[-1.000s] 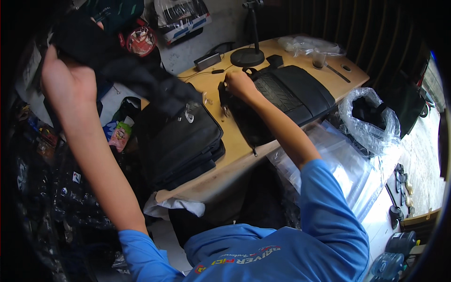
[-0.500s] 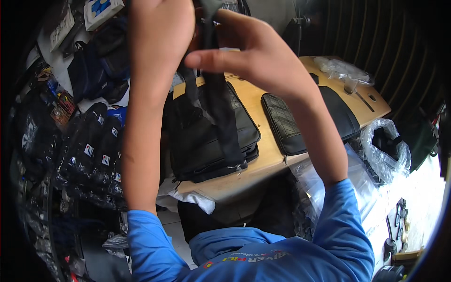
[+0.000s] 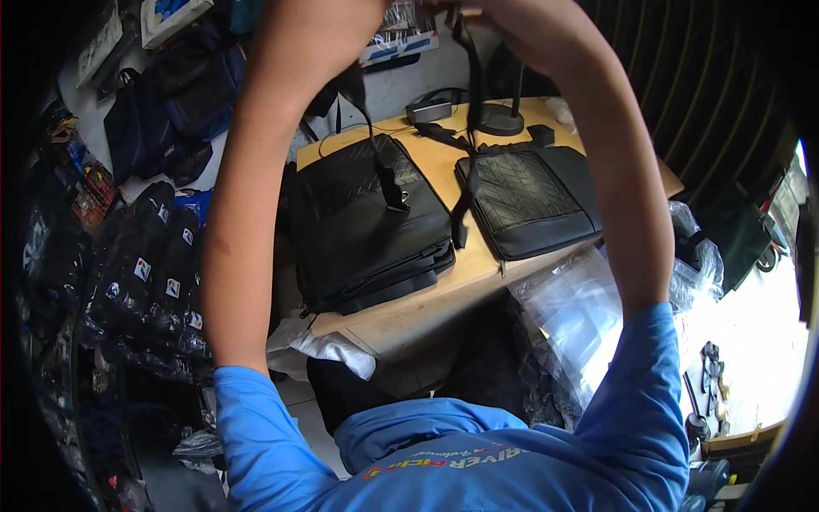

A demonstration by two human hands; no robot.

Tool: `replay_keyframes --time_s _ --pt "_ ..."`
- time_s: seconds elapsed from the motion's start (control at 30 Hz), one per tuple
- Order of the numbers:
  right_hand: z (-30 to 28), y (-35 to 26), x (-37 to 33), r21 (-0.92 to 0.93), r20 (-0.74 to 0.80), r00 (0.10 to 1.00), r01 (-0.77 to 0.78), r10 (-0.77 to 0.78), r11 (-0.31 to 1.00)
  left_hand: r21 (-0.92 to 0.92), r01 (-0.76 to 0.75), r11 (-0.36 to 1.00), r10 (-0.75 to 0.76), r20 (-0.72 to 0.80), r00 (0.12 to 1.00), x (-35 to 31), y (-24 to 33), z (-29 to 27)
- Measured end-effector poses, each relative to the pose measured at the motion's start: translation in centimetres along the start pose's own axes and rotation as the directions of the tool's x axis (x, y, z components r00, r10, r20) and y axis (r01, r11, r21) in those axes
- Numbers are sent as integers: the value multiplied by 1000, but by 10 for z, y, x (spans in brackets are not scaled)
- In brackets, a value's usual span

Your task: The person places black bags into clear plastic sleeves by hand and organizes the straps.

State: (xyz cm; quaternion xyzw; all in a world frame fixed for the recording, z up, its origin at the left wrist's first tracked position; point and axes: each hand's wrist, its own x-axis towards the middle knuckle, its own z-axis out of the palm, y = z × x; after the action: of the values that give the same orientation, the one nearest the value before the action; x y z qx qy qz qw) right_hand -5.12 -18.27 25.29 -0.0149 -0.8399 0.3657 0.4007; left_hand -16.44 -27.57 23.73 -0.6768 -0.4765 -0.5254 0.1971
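Observation:
Both my hands are raised at the top edge, partly cut off by it. A black strap (image 3: pixel 471 94) dangles from my right hand (image 3: pixel 516 26), whose fingers are bent around its top. Beside my left hand (image 3: pixel 363 13) hangs another length of black strap with a metal buckle (image 3: pixel 399 201) at its low end; the left fingers are out of the picture. Below lies a black bag (image 3: pixel 367 222) with a quilted panel, on the wooden table (image 3: pixel 350 322). To its right rests a flatter black case (image 3: pixel 533 200) with a chevron-patterned panel.
A lamp base (image 3: pixel 499 119) and a small grey box (image 3: pixel 429 111) stand at the table's back. Clear plastic bags (image 3: pixel 572 311) lie by its front right. Plastic-wrapped black goods (image 3: pixel 145 264) are stacked at left, below dark blue bags (image 3: pixel 141 128).
My hands have gone up and moved apart, lifting the strap. Its lengths, which hung close together over the left bag, now hang separately. The view has shifted slightly.

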Motion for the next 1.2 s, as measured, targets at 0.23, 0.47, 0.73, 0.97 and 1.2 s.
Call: replay_keyframes --time_s 0.23,0.47,0.73,0.97,1.2 --pt "-27 8 14 -227 -38 990 124 -136 966 78 -82 994 84 -19 996 3 -20 -15" --pt "-31 -13 4 -306 -122 965 185 -231 934 -316 238 918 -265 -45 963 -2 1 -6" --pt "-11 -36 -8 -290 -53 973 202 -227 936 -449 88 889 -146 -97 984 -12 13 5" --pt "-27 -34 2 -320 18 909 400 -417 859 -574 149 805 -180 2 984 -41 1 29" --pt "-35 -34 4 -421 213 871 491 -443 763 -424 100 900 -141 -65 988 -67 15 54"
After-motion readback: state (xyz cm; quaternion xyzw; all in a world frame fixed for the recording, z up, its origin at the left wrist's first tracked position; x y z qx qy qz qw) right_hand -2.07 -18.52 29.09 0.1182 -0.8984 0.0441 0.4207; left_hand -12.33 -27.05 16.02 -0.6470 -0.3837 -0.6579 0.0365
